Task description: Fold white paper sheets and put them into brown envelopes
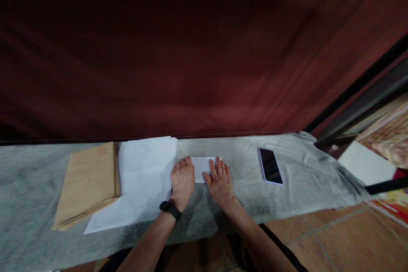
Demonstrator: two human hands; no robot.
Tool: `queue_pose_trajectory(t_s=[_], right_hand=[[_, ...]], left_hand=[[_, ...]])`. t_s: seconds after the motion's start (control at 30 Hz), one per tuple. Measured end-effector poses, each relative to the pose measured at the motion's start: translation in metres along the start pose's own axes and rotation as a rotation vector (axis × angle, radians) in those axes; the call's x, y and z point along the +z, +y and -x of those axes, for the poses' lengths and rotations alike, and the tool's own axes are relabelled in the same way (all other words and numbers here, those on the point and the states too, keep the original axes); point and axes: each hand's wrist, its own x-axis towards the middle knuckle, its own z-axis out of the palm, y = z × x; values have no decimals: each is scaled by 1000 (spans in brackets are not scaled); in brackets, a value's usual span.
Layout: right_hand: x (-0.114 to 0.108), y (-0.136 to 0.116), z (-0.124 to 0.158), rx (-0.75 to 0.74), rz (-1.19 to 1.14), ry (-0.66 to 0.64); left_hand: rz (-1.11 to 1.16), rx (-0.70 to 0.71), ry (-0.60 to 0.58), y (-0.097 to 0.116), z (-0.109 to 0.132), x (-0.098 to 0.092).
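A small white folded sheet of paper lies on the grey cloth between my hands. My left hand, with a dark band on its wrist, rests at the paper's left end. Its fingers are curled and held together, and no object shows in them. Over the right end of the paper, my right hand lies flat with its fingers apart. Both hands cover parts of the paper. Just left of my left hand is a stack of larger white sheets.
Brown paper envelopes are piled at the left, beside the white sheets. A phone lies at the right. The grey cloth covers the narrow surface, with a dark red curtain behind. Tiled floor shows in front.
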Motion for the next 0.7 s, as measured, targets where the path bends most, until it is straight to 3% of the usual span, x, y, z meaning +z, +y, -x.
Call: queue_pose_trajectory(t_s=[0.1, 0.2, 0.37, 0.7], right_hand=[[2, 1, 0, 2, 7, -40], [2, 2, -1, -3, 7, -100], [2, 5, -1, -5, -21, -94], [4, 31, 4, 11, -9, -15]], left_hand=[[103, 202, 59, 10, 8, 13], [200, 390, 20, 16, 16, 31], [174, 342, -12, 7, 22, 47], [108, 211, -20, -12, 25, 43]])
